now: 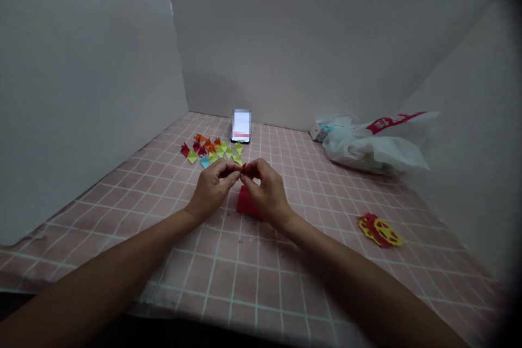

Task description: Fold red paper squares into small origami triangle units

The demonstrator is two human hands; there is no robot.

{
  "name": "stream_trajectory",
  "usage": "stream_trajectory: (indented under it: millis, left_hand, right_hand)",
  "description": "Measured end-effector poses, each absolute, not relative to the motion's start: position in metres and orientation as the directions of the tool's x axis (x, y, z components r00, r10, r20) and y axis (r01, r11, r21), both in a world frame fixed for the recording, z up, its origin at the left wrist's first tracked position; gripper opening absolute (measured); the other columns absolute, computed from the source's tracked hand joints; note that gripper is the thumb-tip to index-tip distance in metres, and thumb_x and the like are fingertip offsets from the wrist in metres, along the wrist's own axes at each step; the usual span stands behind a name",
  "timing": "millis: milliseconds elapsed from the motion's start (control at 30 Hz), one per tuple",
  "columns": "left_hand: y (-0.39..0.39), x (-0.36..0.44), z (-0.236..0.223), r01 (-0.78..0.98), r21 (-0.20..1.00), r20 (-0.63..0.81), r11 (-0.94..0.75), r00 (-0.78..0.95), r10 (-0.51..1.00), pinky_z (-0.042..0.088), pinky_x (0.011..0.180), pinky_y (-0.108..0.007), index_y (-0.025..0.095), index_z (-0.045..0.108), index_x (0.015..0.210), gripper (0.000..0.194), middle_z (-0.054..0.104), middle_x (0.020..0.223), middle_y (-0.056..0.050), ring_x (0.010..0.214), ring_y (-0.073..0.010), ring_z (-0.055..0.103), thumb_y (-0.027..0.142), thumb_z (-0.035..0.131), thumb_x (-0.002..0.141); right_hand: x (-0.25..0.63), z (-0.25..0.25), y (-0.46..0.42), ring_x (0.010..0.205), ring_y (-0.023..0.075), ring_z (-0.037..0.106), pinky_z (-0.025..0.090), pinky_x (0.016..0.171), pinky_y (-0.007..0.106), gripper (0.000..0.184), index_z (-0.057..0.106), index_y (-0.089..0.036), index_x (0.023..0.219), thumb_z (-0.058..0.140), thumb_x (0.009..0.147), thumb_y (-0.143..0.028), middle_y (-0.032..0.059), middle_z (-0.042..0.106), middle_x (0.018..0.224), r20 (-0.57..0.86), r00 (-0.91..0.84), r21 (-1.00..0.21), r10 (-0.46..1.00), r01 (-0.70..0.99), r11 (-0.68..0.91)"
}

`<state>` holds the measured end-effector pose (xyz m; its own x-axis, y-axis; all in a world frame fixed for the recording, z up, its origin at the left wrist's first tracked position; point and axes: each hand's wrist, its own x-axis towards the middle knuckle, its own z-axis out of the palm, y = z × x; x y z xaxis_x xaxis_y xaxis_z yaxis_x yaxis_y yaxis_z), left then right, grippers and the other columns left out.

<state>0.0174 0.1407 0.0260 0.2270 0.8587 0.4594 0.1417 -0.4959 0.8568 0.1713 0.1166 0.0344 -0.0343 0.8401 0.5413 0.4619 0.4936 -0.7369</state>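
My left hand [212,185] and my right hand [265,187] meet above the pink checked tablecloth [253,272]. Both pinch a small red folded paper piece [243,168] between their fingertips. Under my right hand lies a stack of red paper squares [244,202], partly hidden by the hand. Just beyond my hands sits a cluster of several folded paper pieces [212,149] in red, orange, yellow-green and blue.
A phone [241,126] with a lit screen lies behind the paper cluster. A white plastic bag [373,144] with red print rests at the back right. A red and yellow paper cut-out [380,231] lies at the right. Grey walls enclose the table.
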Motion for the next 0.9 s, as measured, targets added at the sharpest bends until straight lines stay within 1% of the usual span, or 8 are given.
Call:
stream_trajectory:
  millis: [133, 300, 433, 500, 600, 700, 800, 900]
  left_hand:
    - [0.1434, 0.0182, 0.0234, 0.129, 0.843, 0.48, -0.522, 0.257, 0.838, 0.053, 0.085, -0.033, 0.02, 0.068, 0.091, 0.01, 0.063, 0.095, -0.004, 0.091, -0.0182, 0.063, 0.025, 0.068, 0.083]
    - [0.1446, 0.0191, 0.0227, 0.035, 0.869, 0.471, -0.493, 0.247, 0.847, 0.054, 0.089, -0.036, 0.02, 0.066, 0.087, 0.008, 0.06, 0.105, -0.005, 0.103, -0.0204, 0.061, 0.025, 0.069, 0.081]
    - [0.1459, 0.0182, 0.0213, -0.153, 0.956, 0.284, -0.251, 0.257, 0.924, 0.054, 0.084, -0.033, 0.018, 0.064, 0.098, 0.02, 0.065, 0.101, -0.004, 0.092, -0.0171, 0.064, 0.03, 0.071, 0.083]
    - [0.1473, 0.018, 0.0194, -0.252, 0.963, 0.168, -0.095, 0.289, 0.943, 0.054, 0.077, -0.03, 0.019, 0.062, 0.104, 0.029, 0.066, 0.096, -0.002, 0.083, -0.0145, 0.065, 0.032, 0.074, 0.081]
    - [0.1491, 0.0185, 0.0169, -0.327, 0.945, 0.105, 0.008, 0.326, 0.94, 0.054, 0.075, -0.027, 0.017, 0.064, 0.101, 0.033, 0.069, 0.09, -0.002, 0.078, -0.0125, 0.065, 0.03, 0.079, 0.076]
    - [0.1491, 0.0195, 0.0167, -0.351, 0.936, 0.106, 0.016, 0.326, 0.939, 0.053, 0.076, -0.027, 0.016, 0.067, 0.096, 0.03, 0.071, 0.089, -0.002, 0.079, -0.0122, 0.065, 0.026, 0.081, 0.071]
    - [0.1482, 0.0203, 0.0183, -0.356, 0.935, 0.116, -0.001, 0.302, 0.946, 0.053, 0.076, -0.026, 0.016, 0.069, 0.094, 0.029, 0.072, 0.088, -0.001, 0.079, -0.0119, 0.065, 0.024, 0.082, 0.069]
    - [0.1477, 0.021, 0.0199, -0.341, 0.94, 0.134, -0.032, 0.28, 0.951, 0.052, 0.074, -0.025, 0.016, 0.07, 0.09, 0.026, 0.071, 0.085, 0.0, 0.076, -0.0116, 0.065, 0.023, 0.082, 0.068]
  right_hand:
    - [0.1734, 0.0338, 0.1196, 0.077, 0.0179, 0.062, 0.05, 0.073, 0.033, 0.006, 0.054, -0.02, 0.082, 0.057, 0.08, -0.015, 0.0039, 0.064, 0.084, 0.492, 0.005, -0.809, 0.871, 0.373, 0.455]
    - [0.1757, 0.033, 0.123, 0.074, 0.0164, 0.061, 0.049, 0.07, 0.03, 0.008, 0.057, -0.02, 0.081, 0.056, 0.077, -0.014, 0.0015, 0.064, 0.08, 0.451, 0.023, -0.851, 0.892, 0.313, 0.422]
    - [0.1778, 0.0341, 0.1248, 0.072, 0.0161, 0.06, 0.047, 0.067, 0.03, 0.009, 0.058, -0.02, 0.081, 0.055, 0.077, -0.013, 0.001, 0.063, 0.078, 0.435, -0.029, -0.862, 0.9, 0.277, 0.425]
    - [0.1791, 0.0349, 0.1257, 0.072, 0.016, 0.06, 0.048, 0.068, 0.03, 0.01, 0.058, -0.02, 0.082, 0.054, 0.077, -0.012, 0.001, 0.062, 0.078, 0.431, -0.069, -0.865, 0.9, 0.253, 0.433]
    - [0.1807, 0.0355, 0.1269, 0.075, 0.0158, 0.059, 0.047, 0.07, 0.031, 0.009, 0.057, -0.02, 0.083, 0.054, 0.079, -0.013, 0.0011, 0.061, 0.081, 0.441, -0.113, -0.858, 0.891, 0.239, 0.455]
    - [0.1811, 0.0364, 0.1267, 0.072, 0.0146, 0.056, 0.045, 0.068, 0.029, 0.008, 0.055, -0.021, 0.086, 0.056, 0.081, -0.015, -0.0007, 0.058, 0.079, 0.466, -0.093, -0.845, 0.88, 0.247, 0.474]
    - [0.1801, 0.0382, 0.1242, 0.063, 0.0134, 0.049, 0.039, 0.061, 0.028, 0.011, 0.051, -0.021, 0.077, 0.06, 0.08, -0.018, -0.0032, 0.053, 0.069, 0.458, -0.026, -0.832, 0.888, 0.34, 0.439]
    - [0.1787, 0.0402, 0.1211, 0.062, 0.0137, 0.049, 0.037, 0.06, 0.029, 0.014, 0.052, -0.021, 0.071, 0.062, 0.081, -0.022, -0.0021, 0.054, 0.066, 0.418, -0.005, -0.838, 0.908, 0.382, 0.388]
